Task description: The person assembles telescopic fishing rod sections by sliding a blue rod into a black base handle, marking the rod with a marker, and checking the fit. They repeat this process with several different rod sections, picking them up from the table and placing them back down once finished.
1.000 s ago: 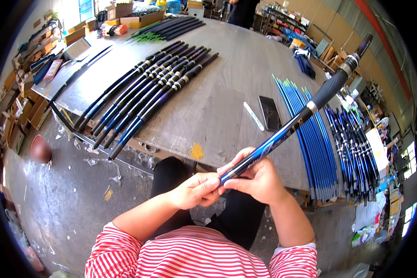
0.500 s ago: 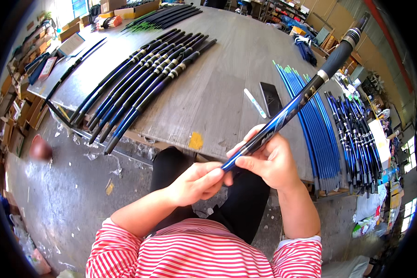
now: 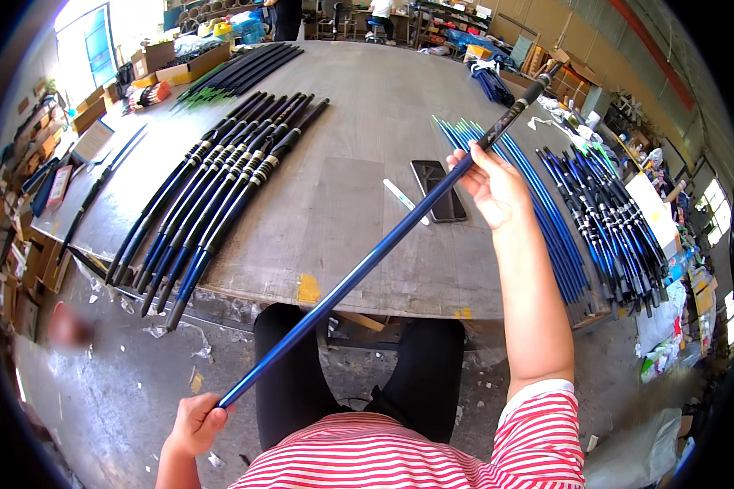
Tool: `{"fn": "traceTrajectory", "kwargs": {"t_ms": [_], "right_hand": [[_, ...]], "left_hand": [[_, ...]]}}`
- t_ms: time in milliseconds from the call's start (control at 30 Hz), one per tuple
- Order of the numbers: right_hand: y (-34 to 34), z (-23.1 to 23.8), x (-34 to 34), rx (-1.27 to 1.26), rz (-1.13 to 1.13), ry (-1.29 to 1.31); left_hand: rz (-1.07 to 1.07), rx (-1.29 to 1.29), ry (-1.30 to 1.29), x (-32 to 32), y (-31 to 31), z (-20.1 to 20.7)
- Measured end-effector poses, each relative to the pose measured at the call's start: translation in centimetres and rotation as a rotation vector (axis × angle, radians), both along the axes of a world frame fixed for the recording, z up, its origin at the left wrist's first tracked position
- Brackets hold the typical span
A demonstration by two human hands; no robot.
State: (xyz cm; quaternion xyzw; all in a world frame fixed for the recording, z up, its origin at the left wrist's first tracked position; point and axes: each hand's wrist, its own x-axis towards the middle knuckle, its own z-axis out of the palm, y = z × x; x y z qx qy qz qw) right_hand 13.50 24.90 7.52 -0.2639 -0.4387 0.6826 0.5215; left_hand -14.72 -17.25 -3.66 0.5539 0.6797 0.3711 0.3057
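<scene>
A telescopic fishing rod [image 3: 347, 279] slants across my view, its long blue section stretched between my two hands. Low on the left, my left hand [image 3: 196, 424] is closed round the blue section's lower end. My right hand [image 3: 495, 189] grips the rod between thumb and fingers near the dark, thicker handle part, whose far end points up and to the right. Beneath the right hand lie a black phone [image 3: 439, 192] and a white marker [image 3: 405, 201] on the grey table [image 3: 347, 175].
Several dark rods [image 3: 220, 175] lie in a row on the table's left. To the right are thin blue rod sections [image 3: 559, 248] with green tips and a pile of black-and-blue rod pieces [image 3: 607, 228]. Cardboard boxes [image 3: 192, 65] stand at the far left. People are visible at the back.
My hands were close together on the rod; now they are wide apart. The left moved down and left, the right up, and a long blue section has slid out of the rod.
</scene>
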Motion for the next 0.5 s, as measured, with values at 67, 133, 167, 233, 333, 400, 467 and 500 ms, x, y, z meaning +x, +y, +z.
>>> {"fn": "traceTrajectory", "kwargs": {"t_ms": [67, 133, 167, 233, 333, 400, 467, 500], "right_hand": [[0.4, -0.1, -2.1, -0.193, -0.032, 0.09], [0.5, 0.3, -4.5, -0.404, -0.117, 0.211], [1.0, 0.2, -5.2, -0.45, -0.135, 0.22], [2.4, -0.7, -6.6, -0.543, -0.173, 0.237], [2.4, -1.2, -9.1, -0.562, -0.078, 0.281], [2.3, -1.4, -10.4, -0.594, -0.055, 0.28], [2.2, -1.3, -11.4, -0.658, -0.073, 0.286], [2.1, -1.3, -11.8, -0.654, -0.064, 0.279]], "left_hand": [[0.044, 0.176, 0.463, 0.2, 0.0, 1.1], [0.158, 0.247, 0.678, 0.9, -0.7, 1.9], [0.212, 0.282, 0.786, 1.2, -1.2, 2.1], [0.253, 0.242, 1.032, 1.5, -2.0, 2.3], [0.327, 0.188, 1.187, 2.6, -2.7, 3.2], [0.346, 0.176, 1.255, 3.0, -3.1, 3.7], [0.364, 0.054, 1.219, 2.8, -4.6, 3.3], [0.373, -0.008, 1.2, 2.6, -5.3, 3.1]]}}
